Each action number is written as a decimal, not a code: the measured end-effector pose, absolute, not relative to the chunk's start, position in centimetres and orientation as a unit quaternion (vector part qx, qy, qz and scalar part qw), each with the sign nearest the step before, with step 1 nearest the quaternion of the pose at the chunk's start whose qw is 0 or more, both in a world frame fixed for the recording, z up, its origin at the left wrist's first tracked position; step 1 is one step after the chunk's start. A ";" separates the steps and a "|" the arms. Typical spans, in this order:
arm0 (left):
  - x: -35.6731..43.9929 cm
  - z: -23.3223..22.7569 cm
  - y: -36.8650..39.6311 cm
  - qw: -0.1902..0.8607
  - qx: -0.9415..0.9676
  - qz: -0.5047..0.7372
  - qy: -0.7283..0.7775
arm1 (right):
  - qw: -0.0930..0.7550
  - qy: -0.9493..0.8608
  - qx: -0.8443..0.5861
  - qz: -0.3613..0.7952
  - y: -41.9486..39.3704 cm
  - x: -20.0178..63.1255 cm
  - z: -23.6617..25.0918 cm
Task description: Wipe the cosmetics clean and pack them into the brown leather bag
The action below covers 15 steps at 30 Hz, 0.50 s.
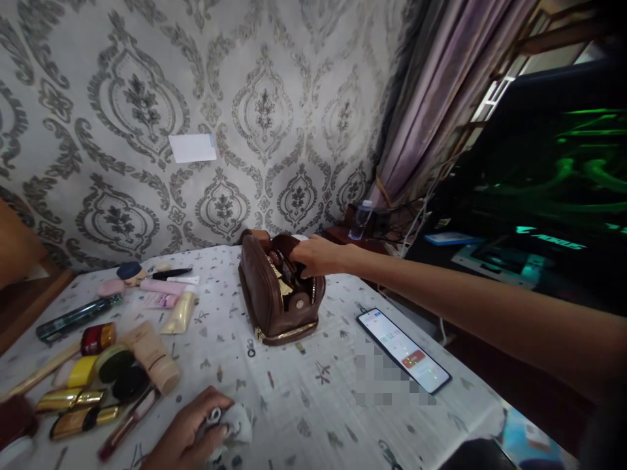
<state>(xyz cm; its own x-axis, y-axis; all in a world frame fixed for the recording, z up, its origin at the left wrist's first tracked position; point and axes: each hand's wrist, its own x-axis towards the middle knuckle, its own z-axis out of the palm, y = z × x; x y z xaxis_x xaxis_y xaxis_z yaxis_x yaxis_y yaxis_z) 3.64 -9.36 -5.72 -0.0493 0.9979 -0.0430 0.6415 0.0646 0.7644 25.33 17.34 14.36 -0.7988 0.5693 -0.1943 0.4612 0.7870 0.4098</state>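
Observation:
My right hand reaches across the table into the open top of a brown zip-up cosmetic bag, its fingers closed around something inside that I cannot make out. My left hand rests near the table's front edge, fingers curled on a crumpled white tissue. The bag stands upright in the middle of the patterned white tablecloth.
Several cosmetics lie at the left: gold lipstick tubes, a beige tube, a red-capped jar, a dark green pen-like tube, pink items. A lit phone lies right of the bag. A water bottle and a monitor stand at right.

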 end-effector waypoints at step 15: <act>4.4 -3.8 -9.3 0.450 0.412 0.553 0.568 | -0.254 0.913 0.109 -0.301 0.8 20.9 -1.1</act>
<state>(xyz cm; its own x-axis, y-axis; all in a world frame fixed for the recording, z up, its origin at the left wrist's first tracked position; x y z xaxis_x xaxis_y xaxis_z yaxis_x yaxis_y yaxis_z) 4.42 -9.30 -3.84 -0.2560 0.9651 -0.0552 -0.0289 0.0494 0.9984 20.86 0.79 -1.12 -0.8472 0.3523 0.3976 0.0461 0.7944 -0.6056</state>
